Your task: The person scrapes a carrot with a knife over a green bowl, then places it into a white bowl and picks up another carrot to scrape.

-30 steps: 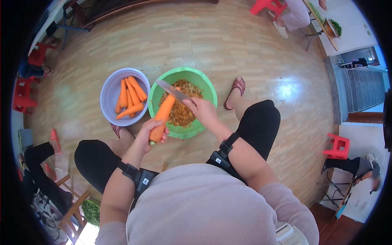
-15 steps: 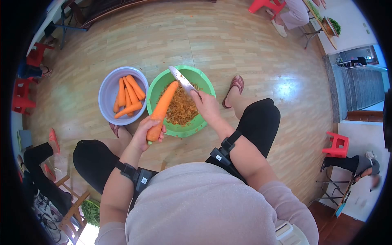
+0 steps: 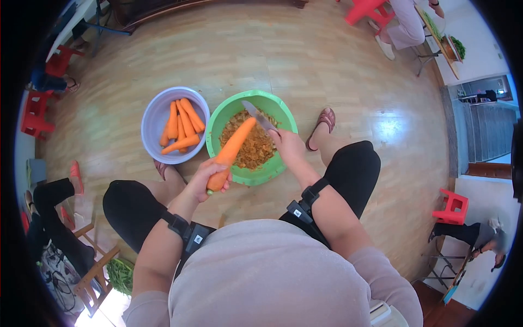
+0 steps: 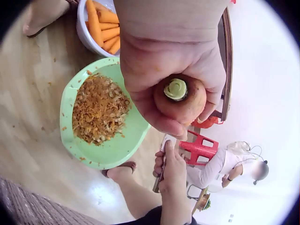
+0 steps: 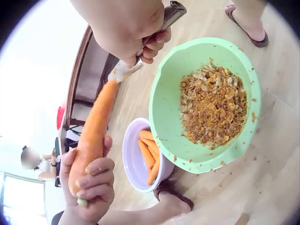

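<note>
A large orange carrot (image 3: pixel 238 143) points up and away over the green basin. My left hand (image 3: pixel 205 177) grips its thick end, and the green stem stub (image 4: pixel 176 89) faces the left wrist camera. My right hand (image 3: pixel 290 147) holds a knife (image 3: pixel 259 116) by its metal handle (image 5: pixel 173 15). The blade lies across the carrot's thin tip, right at it in the right wrist view. Below both hands, the green basin (image 3: pixel 217 120) holds a heap of brown and orange peelings (image 5: pixel 213 105).
Left of the green basin stands a pale purple basin (image 3: pixel 150 133) with several smooth carrots (image 3: pixel 188 117). My sandalled feet flank the basins on the wood-look floor (image 3: pixel 359 82). Red stools (image 3: pixel 451 207) and other seated people are around the room's edges.
The knife has swung from lying along the carrot, out beyond its tip, and now back close to the tip. The left hand keeps its grip on the carrot. The whole view has shifted slightly.
</note>
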The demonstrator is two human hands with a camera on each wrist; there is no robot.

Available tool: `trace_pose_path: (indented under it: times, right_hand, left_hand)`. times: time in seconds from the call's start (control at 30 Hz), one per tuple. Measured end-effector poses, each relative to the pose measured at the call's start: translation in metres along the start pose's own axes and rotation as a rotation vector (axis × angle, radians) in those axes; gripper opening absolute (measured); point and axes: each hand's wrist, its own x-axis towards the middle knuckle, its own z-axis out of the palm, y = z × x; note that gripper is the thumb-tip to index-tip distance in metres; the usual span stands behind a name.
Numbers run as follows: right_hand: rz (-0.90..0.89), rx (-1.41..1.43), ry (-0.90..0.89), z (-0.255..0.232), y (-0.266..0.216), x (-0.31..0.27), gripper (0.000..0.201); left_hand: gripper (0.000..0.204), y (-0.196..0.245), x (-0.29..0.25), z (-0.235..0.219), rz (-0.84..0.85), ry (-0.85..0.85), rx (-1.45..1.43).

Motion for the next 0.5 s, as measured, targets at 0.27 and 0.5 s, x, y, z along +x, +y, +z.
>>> trace_pose_path:
  times: [0.27,0.5]
  right_hand:
    - [-0.062,0.064,-0.105,-0.022,-0.031,-0.010,0.047]
    - [-0.031,-0.139,-0.068,-0.015,-0.011,-0.005,0.045]
  left_hand:
    - [0.043,0.003,-0.001,0.004,0.017,0.101,0.211]
    - [0.037,-0.010,0.003,0.000,0.138,0.105,0.326]
